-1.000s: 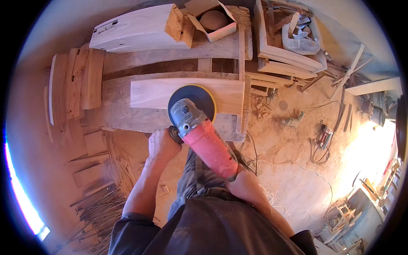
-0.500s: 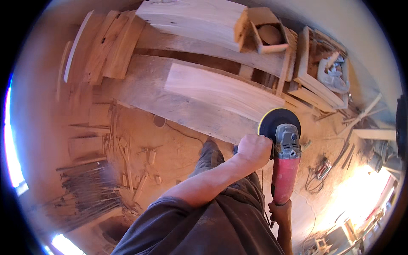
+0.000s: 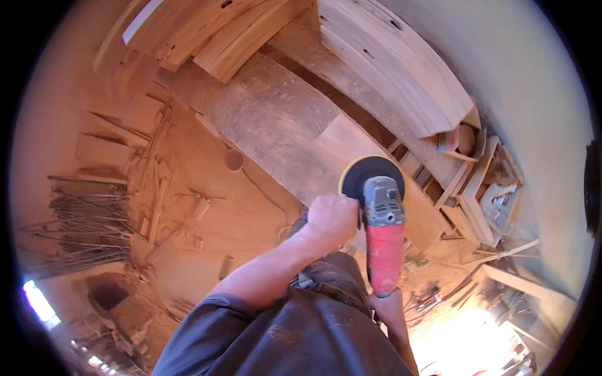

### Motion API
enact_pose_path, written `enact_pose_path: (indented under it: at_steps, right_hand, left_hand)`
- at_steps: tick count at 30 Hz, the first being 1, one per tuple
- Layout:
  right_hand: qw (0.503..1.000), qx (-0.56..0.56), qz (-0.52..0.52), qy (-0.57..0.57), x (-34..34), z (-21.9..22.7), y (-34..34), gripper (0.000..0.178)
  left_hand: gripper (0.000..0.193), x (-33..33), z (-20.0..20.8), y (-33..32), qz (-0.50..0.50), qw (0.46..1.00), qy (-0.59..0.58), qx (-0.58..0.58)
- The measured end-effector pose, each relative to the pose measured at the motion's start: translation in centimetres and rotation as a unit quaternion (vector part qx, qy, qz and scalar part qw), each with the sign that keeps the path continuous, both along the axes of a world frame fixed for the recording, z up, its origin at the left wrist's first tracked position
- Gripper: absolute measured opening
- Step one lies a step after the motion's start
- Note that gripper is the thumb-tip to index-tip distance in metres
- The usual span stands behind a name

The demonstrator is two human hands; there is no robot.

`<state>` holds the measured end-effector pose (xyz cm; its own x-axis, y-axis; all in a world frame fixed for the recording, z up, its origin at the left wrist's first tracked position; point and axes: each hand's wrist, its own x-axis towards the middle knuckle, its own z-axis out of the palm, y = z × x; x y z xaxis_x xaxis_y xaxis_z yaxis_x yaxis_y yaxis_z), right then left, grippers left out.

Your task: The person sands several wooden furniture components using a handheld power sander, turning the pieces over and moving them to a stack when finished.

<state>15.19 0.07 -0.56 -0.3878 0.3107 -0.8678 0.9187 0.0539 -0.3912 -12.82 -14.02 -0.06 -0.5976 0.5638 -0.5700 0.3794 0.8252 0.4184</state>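
A red and grey disc sander (image 3: 385, 254) is in both my hands, its long body pointing away from me. My left hand (image 3: 331, 218) is closed at the side of the tool's head, where the side handle is; the fingers mostly cover it. Farther back, my right hand (image 3: 387, 305) wraps round the rear end of the red body. The round black pad (image 3: 357, 178) with a yellow rim overlaps a pale flat board (image 3: 426, 222) lying on a dusty workbench (image 3: 251, 116). Whether the pad touches the wood, I cannot tell.
Thick timber pieces (image 3: 244, 37) lie at the far left of the bench, and a large pale beam (image 3: 395, 59) at the back. Wooden boxes (image 3: 480, 203) stand at the right. A rod pile (image 3: 91, 216), wood scraps and a cord (image 3: 266, 194) lie on the floor at left.
The view has turned, so the bench and board now slant down to the right. My hands and the sander have shifted left in view, and the pad now overlaps more of the board.
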Motion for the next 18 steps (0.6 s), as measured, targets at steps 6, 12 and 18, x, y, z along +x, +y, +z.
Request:
enact_pose_path:
  at_steps: [6, 12, 18]
  right_hand:
    - [0.995, 0.025, 0.092, 0.013, -9.7, -0.7, -2.3, 0.029]
    - [0.998, -0.006, 0.052, -0.047, -10.9, 0.8, -2.4, 0.023]
    - [0.998, 0.023, -0.004, 0.062, -9.4, 0.6, -2.9, 0.016]
  left_hand:
    - [0.014, -7.0, 0.2, -6.0, 0.051, 0.997, 0.064, -0.007]
    - [0.01, -7.9, -0.6, -6.0, 0.029, 0.997, 0.045, 0.05]
    - [0.012, -8.6, -1.3, -3.5, 0.013, 0.996, 0.026, 0.082]
